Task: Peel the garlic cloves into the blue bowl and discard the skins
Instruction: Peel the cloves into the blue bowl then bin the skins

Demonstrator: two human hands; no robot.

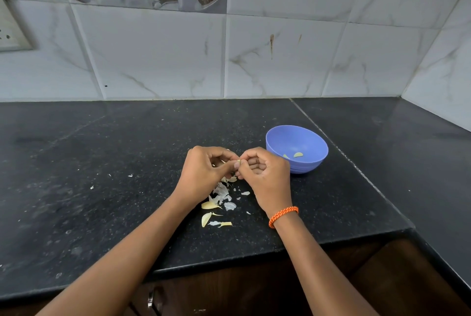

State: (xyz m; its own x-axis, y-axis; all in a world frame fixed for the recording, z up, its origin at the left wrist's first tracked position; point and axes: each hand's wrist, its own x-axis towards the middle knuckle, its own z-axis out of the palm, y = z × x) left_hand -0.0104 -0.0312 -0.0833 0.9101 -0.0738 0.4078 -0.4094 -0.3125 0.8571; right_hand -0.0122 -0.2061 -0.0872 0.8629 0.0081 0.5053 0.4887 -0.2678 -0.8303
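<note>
Just left of the smooth round blue bowl [297, 148], above papery skins [221, 197] scattered on the speckled black counter [102, 188], my left hand [204, 171] and right hand [265, 175] both curl tight, pinching one small pale garlic clove [238, 161] between them

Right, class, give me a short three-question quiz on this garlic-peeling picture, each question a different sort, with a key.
1. True or false: the blue bowl stands to the right of both hands.
2. Multiple choice: where do the loose skins lie? A) in the bowl B) on the black counter beneath the hands C) on the wall tiles
3. Fill in: the left hand and right hand pinch one garlic ____ between their fingertips.

Key: 1 true; 2 B; 3 clove. The bowl already holds two pale pieces, apparently peeled garlic.
</note>
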